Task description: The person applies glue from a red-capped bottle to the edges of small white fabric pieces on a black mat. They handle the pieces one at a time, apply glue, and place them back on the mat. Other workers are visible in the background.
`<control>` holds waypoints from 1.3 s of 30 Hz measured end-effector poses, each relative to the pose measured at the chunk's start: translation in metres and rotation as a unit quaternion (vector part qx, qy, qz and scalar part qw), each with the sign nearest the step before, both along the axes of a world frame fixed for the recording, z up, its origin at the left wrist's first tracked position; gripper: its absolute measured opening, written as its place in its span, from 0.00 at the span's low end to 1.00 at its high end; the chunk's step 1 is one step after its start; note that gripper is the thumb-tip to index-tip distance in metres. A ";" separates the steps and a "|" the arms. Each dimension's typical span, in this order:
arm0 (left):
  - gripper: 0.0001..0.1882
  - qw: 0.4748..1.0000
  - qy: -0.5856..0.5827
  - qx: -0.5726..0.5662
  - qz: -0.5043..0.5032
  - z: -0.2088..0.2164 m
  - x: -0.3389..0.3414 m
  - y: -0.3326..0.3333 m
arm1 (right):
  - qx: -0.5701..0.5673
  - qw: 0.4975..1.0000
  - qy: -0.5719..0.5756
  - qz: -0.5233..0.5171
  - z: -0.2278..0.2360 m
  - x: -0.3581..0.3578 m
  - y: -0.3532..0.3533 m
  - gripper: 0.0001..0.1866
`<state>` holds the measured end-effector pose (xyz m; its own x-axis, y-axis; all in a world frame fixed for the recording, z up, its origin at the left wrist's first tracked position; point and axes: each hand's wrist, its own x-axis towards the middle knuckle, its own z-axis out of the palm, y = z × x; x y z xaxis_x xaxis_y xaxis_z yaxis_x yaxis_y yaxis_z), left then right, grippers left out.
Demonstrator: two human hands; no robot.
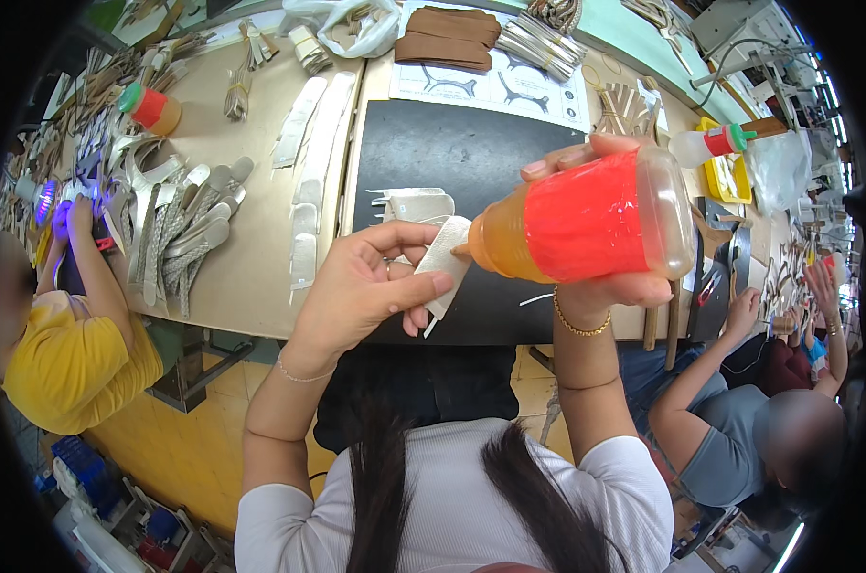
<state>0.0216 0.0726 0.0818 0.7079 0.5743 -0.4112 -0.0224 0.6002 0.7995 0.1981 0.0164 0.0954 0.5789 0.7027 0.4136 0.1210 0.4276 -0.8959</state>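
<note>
In my left hand (361, 286) a pale cream strap piece (442, 265) is pinched between thumb and fingers, its rounded end upward. My right hand (612, 290) wraps round a see-through squeeze bottle (584, 218) with a red band and amber liquid inside. The bottle lies tipped nearly on its side, its narrow nozzle pointing left at the face of the strap piece; it appears to touch it. Behind my left fingers, a few similar pale pieces (419, 206) rest on a black mat (452, 143).
Long pale strips (310, 181) lie left of the mat; braided straps (189, 229) pile further left beside another amber bottle (151, 109). Brown strips (444, 38) lie on a printed sheet (547, 105) at the back. A yellow tray (726, 172) stands right. Co-workers sit on both sides.
</note>
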 end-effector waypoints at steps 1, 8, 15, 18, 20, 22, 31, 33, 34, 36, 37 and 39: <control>0.18 1.000 0.001 0.000 -0.003 0.000 0.000 0.000 | -0.011 1.000 -0.003 -0.003 0.001 0.000 0.000 0.65; 0.19 1.000 -0.005 -0.009 -0.005 0.000 0.001 0.000 | -0.045 0.998 -0.030 0.010 0.006 0.001 -0.004 0.64; 0.19 1.000 0.012 -0.004 0.008 -0.011 -0.010 0.005 | 0.172 0.964 0.085 0.182 -0.001 0.025 -0.003 0.60; 0.18 0.989 0.081 0.097 0.071 -0.032 -0.034 0.029 | 0.220 0.935 0.172 0.219 0.000 0.034 -0.008 0.57; 0.18 0.960 0.149 0.198 0.134 -0.050 -0.056 0.057 | 0.226 0.941 0.186 0.167 -0.002 0.035 -0.011 0.59; 0.17 0.926 0.204 0.258 0.186 -0.067 -0.076 0.087 | 0.213 0.956 0.161 0.120 -0.003 0.035 -0.010 0.60; 0.18 0.904 0.254 0.259 0.225 -0.112 -0.083 0.126 | 0.189 0.964 0.158 0.102 -0.005 0.028 -0.006 0.58; 0.16 0.895 0.271 0.271 0.228 -0.114 -0.079 0.126 | 0.190 0.965 0.151 0.099 -0.003 0.028 -0.006 0.58; 0.15 0.884 0.287 0.290 0.226 -0.115 -0.077 0.126 | 0.188 0.966 0.147 0.097 -0.003 0.027 -0.006 0.58; 0.14 0.862 0.318 0.322 0.228 -0.116 -0.074 0.125 | 0.185 0.968 0.140 0.094 -0.002 0.027 -0.004 0.58; 0.14 0.851 0.333 0.334 0.231 -0.116 -0.073 0.124 | 0.189 0.967 0.134 0.102 -0.002 0.027 -0.004 0.58; 0.14 0.822 0.367 0.375 0.222 -0.115 -0.073 0.122 | 0.186 0.968 0.132 0.105 -0.003 0.027 -0.003 0.58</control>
